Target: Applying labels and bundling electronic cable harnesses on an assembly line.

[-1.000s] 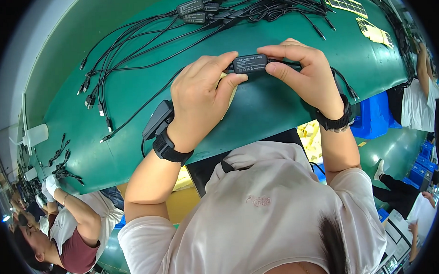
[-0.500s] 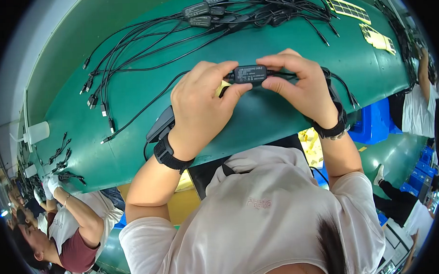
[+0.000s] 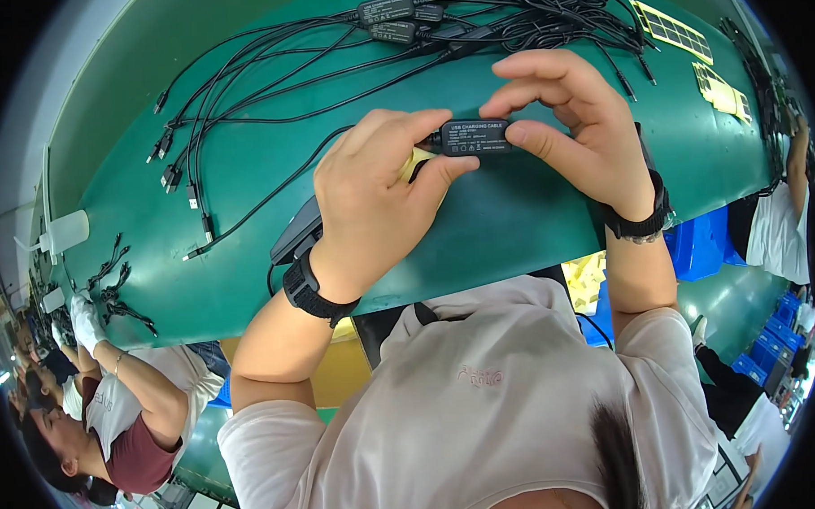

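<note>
A black USB charging cable with a flat rectangular box (image 3: 475, 137) is held in front of me above the green table. My left hand (image 3: 374, 188) pinches the box's left end between thumb and fingers. At its right end, the thumb of my right hand (image 3: 587, 136) presses on the box, the index fingertip is by the top edge, and the other fingers are raised. White print faces up on the box. A cable lead with a plug (image 3: 192, 256) trails leftward from behind my left hand. Something yellow (image 3: 413, 164) shows partly behind the left fingers.
Beyond my hands lies a bundle of similar black cables (image 3: 561, 16) with boxes. Yellow label sheets (image 3: 673, 32) sit at the far right. A dark grey object (image 3: 297, 230) is beside my left wrist. Blue bins (image 3: 699, 240) stand right; a co-worker's gloved hand (image 3: 87, 324) is left.
My right hand has shifted right and its fingers have lifted and spread. Its thumb has moved onto the box's right end. The left hand keeps its pinch.
</note>
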`<state>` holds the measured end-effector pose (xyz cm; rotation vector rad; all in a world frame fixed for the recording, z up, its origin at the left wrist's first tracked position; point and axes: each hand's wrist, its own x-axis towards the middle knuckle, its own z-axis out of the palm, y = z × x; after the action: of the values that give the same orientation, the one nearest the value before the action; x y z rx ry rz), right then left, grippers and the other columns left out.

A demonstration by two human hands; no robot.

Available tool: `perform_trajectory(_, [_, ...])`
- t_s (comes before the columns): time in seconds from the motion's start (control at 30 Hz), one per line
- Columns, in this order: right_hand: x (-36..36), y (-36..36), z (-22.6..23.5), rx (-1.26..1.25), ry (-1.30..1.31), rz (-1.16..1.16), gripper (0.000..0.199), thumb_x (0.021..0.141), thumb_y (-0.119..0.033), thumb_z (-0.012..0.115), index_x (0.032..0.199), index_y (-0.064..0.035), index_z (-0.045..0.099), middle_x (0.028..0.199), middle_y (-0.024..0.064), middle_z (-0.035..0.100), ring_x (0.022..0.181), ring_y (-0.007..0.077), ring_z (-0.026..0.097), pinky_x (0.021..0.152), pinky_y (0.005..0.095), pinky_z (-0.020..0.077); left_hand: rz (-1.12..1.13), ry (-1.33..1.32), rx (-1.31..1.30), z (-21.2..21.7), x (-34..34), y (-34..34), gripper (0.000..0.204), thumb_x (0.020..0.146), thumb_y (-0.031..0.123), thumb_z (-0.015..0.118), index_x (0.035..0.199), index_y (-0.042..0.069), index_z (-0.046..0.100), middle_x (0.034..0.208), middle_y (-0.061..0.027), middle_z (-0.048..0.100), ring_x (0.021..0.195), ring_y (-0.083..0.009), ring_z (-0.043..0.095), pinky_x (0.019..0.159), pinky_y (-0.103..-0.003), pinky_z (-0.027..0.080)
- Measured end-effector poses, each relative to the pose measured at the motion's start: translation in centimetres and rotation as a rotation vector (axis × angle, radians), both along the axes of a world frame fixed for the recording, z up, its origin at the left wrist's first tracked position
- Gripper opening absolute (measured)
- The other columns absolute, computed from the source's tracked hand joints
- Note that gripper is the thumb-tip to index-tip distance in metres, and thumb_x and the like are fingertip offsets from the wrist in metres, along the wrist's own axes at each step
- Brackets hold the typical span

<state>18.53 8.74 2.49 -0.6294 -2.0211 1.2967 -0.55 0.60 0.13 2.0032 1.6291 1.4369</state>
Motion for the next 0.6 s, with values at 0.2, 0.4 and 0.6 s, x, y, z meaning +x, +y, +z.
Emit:
perform_trajectory(0.2, [0.3, 0.5, -0.2, 0.051, 0.02, 0.012, 0.044, 0.078, 0.004, 0.064, 0.119, -0.0034, 0.051, 0.095, 0.0085, 0.066, 0.091, 0.0146, 0.063, 0.081, 0.0246, 0.0469, 0.006, -0.011, 0.006, 0.1, -0.1, 0.0, 0.033, 0.059, 0.013, 0.081, 0.089, 0.006, 0.067, 0.074, -0.0057, 0.062, 0.061, -0.0217, 0.058, 0.053, -0.029, 0.046])
perform_trajectory(0.4, [-0.7, -0.3, -0.3, 0.365, -0.049, -0.067, 0.05, 0.074, 0.009, 0.066, 0.12, -0.0027, 0.049, 0.109, 0.0156, 0.061, 0.095, 0.021, 0.062, 0.084, 0.0296, 0.0479, 0.016, 0.016, -0.015, -0.2, -0.1, -0.1, 0.034, 0.057, 0.01, 0.081, 0.087, 0.005, 0.068, 0.071, -0.0054, 0.061, 0.06, -0.0223, 0.057, 0.053, -0.031, 0.045])
perform_trajectory(0.6, [-2.4, -1.4, -0.5, 0.62, -0.005, 0.017, 0.048, 0.07, 0.015, 0.064, 0.109, -0.0069, 0.049, 0.118, 0.0227, 0.053, 0.093, 0.0268, 0.061, 0.079, 0.0364, 0.0494, 0.002, 0.08, -0.057, 0.0, 0.1, -0.5, 0.033, 0.056, 0.007, 0.079, 0.087, 0.005, 0.068, 0.069, -0.0049, 0.058, 0.06, -0.0237, 0.056, 0.052, -0.033, 0.044])
